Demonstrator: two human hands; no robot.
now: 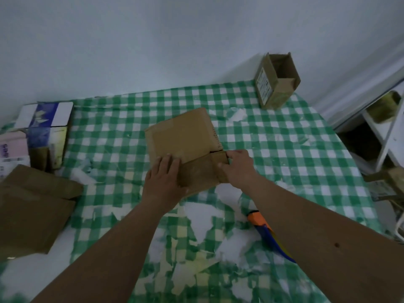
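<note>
Box: centre of the table, a flat brown cardboard box [181,132] lies on the green-and-white checked tablecloth [284,138]; its pale far panel points toward the wall; a darker near flap [201,171] folds toward the person
Left hand: the left hand [164,178] is down flat on the box's near-left part; fingers straight and side by side, pressing across the seam between panel and flap; thumb lies along the flap's near edge; nothing gripped
Right hand: the right hand [238,167] is at the box's right edge; thumb and curled fingers pinch a small brown side tab [220,158] right where a dark slit parts it from the far panel
Hands together or apart: apart, one at each end of the near flap; both touching the same box
Knife: an orange-and-blue utility knife [264,230] lies on the cloth near the front, partly hidden under the right forearm; well apart from the box
Cloth: worn; white patches and torn scraps show all over the front half
Far right corner: a small open brown carton [276,82] stands tilted against the wall; printed label on its left side
Left edge: a large flattened brown cardboard sheet [35,206] lies at the table's near-left; behind it a cluster of blue, white and pink printed cartons [43,127]
Right of table: a white shelf unit [389,132]; contents too blurred to tell
</note>
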